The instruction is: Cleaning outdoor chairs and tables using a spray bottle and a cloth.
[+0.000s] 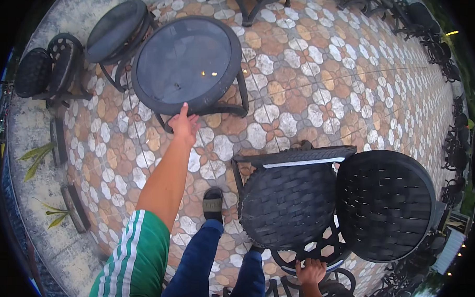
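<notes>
My left hand (184, 127) reaches forward to the near edge of a round black table (183, 60) with a glassy top. The thumb meets its rim, while the other fingers are spread just below and wrap around nothing I can see. At lower right my right hand (311, 271) grips the curved armrest of a black woven chair (290, 205). This chair has a wide woven seat and a round woven backrest (385, 205). A pale strip runs along its far armrest (303, 162).
Another round black table (118, 30) and woven chairs (63, 68) stand at upper left. More furniture legs (248, 7) show at the top. Low planters (75, 209) line the left edge of the patterned tile floor (302, 92). Stacked dark furniture (455, 144) runs along the right.
</notes>
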The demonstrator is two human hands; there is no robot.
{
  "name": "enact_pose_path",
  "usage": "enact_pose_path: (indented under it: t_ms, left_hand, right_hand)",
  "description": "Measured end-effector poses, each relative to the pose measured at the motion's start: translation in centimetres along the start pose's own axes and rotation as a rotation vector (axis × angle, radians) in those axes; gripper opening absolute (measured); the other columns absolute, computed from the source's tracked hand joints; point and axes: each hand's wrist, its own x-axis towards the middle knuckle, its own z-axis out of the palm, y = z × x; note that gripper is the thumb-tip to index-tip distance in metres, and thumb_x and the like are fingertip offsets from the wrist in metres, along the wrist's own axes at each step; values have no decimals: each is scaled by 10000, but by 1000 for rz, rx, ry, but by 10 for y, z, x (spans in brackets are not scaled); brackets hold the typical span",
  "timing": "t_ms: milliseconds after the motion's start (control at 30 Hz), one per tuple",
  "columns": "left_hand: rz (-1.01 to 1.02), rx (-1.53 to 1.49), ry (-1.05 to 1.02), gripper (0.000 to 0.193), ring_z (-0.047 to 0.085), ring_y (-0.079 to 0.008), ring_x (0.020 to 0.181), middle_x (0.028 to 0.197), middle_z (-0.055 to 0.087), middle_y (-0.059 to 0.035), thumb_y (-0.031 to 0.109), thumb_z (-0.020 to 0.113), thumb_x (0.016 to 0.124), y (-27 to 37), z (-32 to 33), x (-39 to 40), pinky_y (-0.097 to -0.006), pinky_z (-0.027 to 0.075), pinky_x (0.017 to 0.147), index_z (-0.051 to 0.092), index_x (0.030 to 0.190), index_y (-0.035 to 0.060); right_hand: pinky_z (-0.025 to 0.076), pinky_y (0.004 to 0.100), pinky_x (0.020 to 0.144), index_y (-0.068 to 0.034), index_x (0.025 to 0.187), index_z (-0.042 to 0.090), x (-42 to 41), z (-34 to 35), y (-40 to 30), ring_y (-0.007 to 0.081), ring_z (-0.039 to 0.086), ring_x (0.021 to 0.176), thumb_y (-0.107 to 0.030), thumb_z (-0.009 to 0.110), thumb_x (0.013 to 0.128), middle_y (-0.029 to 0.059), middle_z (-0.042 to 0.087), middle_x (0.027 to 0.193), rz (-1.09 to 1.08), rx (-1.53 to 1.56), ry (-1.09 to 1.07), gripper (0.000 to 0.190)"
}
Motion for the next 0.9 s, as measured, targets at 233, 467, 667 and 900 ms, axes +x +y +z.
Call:
enact_pose_path:
  t_ms: [233,467,667,900]
  left_hand:
    - [-38,-97,-82,999,440,-493,1434,1634,332,-229,477,813,938,3,-9,31,-692,398,1143,206,1616,63]
    - [44,-69,87,713,555,-371,1349,1492,545,-167,371,822,947,12,9,21,-633,501,1088,510,1488,28]
    - [78,-179,-19,677,450,-344,1393,1459,505,-177,240,840,940,3,-10,24,-623,544,1064,503,1467,-18]
    - [128,-167,-42,661,552,-284,1311,1437,577,-123,325,846,931,1,-57,14,-549,503,1077,517,1424,32]
  right_hand:
    - [458,478,795,-93,688,659,-4,10,-3,323,666,751,-463,726,846,115,693,714,-3,-67,-10,408]
    - [449,467,792,-109,696,670,0,-3,-3,298,669,757,-455,741,861,84,684,712,-10,-118,-52,390]
    - [540,477,703,-76,862,714,92,-20,-93,386,701,806,-286,756,937,135,705,833,-136,505,-218,227]
    - [524,379,728,0,1185,681,358,-71,-336,180,659,739,-442,623,1064,112,706,880,-233,889,28,462]
